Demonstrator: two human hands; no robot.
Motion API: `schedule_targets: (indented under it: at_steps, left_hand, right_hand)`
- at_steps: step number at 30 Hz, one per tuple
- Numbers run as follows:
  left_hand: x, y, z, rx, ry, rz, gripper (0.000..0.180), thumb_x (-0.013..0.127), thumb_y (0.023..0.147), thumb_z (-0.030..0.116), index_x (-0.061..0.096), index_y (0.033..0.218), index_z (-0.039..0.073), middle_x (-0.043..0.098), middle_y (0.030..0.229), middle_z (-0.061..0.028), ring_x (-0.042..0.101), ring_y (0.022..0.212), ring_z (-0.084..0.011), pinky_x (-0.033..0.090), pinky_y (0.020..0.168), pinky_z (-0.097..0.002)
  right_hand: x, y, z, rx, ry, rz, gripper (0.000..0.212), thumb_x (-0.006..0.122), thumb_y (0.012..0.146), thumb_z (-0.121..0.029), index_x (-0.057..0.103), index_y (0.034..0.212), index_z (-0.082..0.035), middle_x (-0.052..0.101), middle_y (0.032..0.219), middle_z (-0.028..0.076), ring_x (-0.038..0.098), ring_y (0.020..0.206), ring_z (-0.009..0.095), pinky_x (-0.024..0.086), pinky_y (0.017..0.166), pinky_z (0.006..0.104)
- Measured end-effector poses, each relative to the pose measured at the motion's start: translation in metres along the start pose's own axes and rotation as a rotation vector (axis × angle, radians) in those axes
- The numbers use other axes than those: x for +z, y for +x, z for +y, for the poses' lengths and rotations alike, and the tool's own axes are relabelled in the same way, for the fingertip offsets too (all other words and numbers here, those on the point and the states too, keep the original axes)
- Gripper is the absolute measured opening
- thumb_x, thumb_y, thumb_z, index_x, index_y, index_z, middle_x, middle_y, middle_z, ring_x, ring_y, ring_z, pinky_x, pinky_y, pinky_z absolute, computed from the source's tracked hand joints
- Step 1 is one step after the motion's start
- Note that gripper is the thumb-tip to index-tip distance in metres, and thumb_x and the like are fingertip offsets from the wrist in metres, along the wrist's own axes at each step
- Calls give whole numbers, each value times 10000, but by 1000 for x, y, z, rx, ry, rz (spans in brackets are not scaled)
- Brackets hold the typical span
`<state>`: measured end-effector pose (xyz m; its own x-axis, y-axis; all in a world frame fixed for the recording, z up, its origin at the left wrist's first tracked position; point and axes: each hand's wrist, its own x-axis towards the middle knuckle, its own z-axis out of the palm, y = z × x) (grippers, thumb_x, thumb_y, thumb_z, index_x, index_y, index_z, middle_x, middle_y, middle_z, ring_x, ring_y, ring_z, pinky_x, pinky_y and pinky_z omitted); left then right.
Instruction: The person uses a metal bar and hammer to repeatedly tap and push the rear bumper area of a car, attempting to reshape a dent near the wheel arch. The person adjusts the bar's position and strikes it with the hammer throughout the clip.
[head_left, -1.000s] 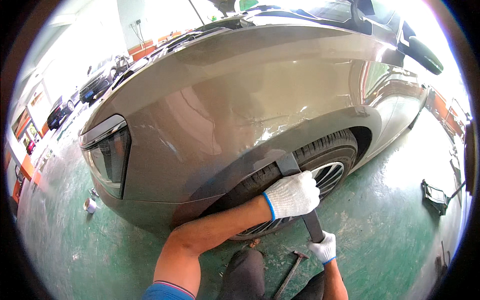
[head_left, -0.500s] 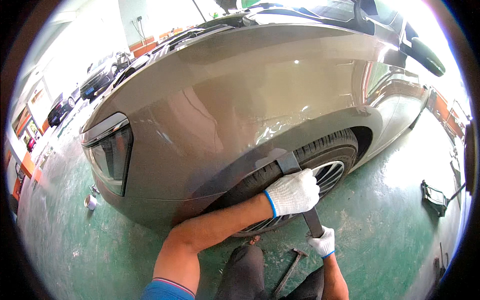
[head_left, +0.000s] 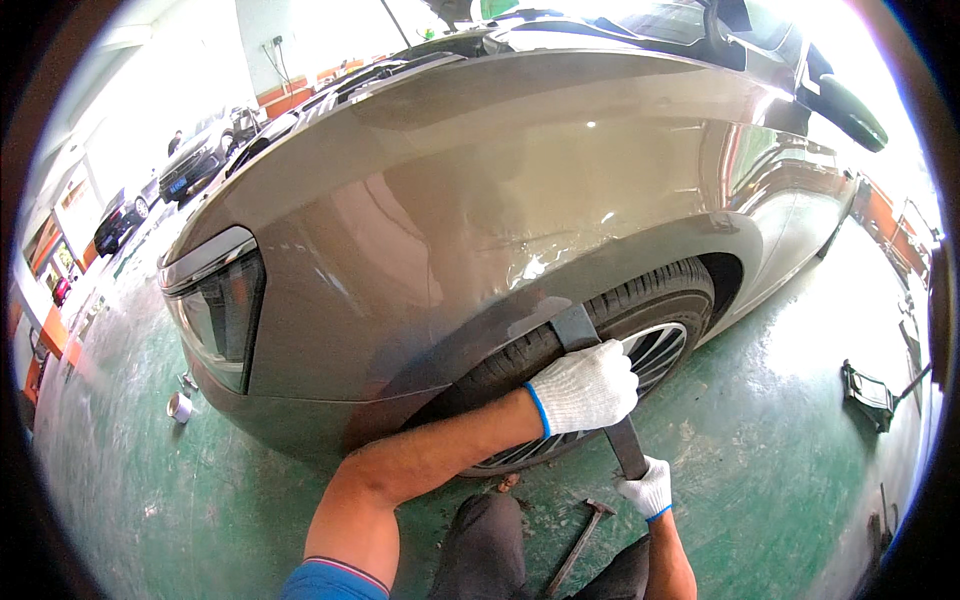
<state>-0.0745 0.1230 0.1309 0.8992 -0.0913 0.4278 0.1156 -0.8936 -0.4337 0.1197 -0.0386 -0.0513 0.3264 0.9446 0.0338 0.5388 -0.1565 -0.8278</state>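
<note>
A grey-brown car fender [head_left: 480, 210] fills the view above a front wheel [head_left: 640, 330]. A flat dark bar [head_left: 578, 328] is wedged up under the wheel arch edge, running down and to the right. My left hand [head_left: 583, 388], in a white glove, grips the bar's upper part against the tyre. My right hand [head_left: 645, 487], also gloved, is closed around the bar's lower end. The bar's tip is hidden behind the arch lip.
A hammer [head_left: 578, 545] lies on the green floor by my knees. A tape roll [head_left: 180, 406] sits under the bumper at left. A floor jack [head_left: 868, 390] stands at right. Parked cars [head_left: 190, 160] are far left.
The view has shifted slightly; both hands keep their grip on the bar, which stays under the arch edge.
</note>
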Motion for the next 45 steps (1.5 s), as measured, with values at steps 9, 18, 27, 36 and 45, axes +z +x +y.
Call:
schedule_targets:
  at_steps: [9, 18, 27, 36, 45]
  left_hand:
    - [1, 1, -1, 15, 24, -11, 96, 657, 771, 195, 673, 684, 158, 633, 685, -5, 636, 727, -193, 483, 758, -353]
    - [-3, 2, 2, 38, -2, 24, 94, 655, 776, 199, 681, 693, 164, 650, 702, -4, 649, 729, -188, 479, 763, -360]
    - [-3, -1, 7, 53, -37, -98, 108, 654, 795, 206, 724, 730, 155, 686, 741, -11, 668, 757, -200, 472, 776, -372]
    - [-14, 3, 6, 20, -62, -84, 116, 650, 810, 204, 730, 741, 158, 685, 739, -9, 666, 753, -200, 469, 803, -365]
    - [-1, -3, 3, 4, -6, -121, 87, 662, 776, 193, 689, 697, 168, 651, 708, 0, 645, 753, -190, 483, 780, -349]
  right_hand:
    - [8, 3, 11, -19, -12, 4, 169, 798, 682, -132, 701, 737, -5, 650, 602, 19, 598, 585, 55, 502, 533, 302]
    - [-7, -10, 17, 25, -16, -28, 154, 800, 677, -111, 721, 767, -14, 682, 648, 9, 604, 603, 58, 508, 554, 277]
    - [-1, -22, -1, 111, 123, -116, 309, 907, 653, -171, 702, 815, -5, 660, 691, -37, 542, 665, 28, 503, 596, 272]
    - [-14, -29, -15, 155, 64, -119, 337, 923, 649, -202, 698, 793, 4, 684, 660, -7, 547, 636, 28, 514, 594, 281]
    - [7, -12, -16, 113, 159, -98, 216, 809, 609, -74, 671, 748, 18, 630, 614, 7, 571, 589, 53, 499, 543, 283]
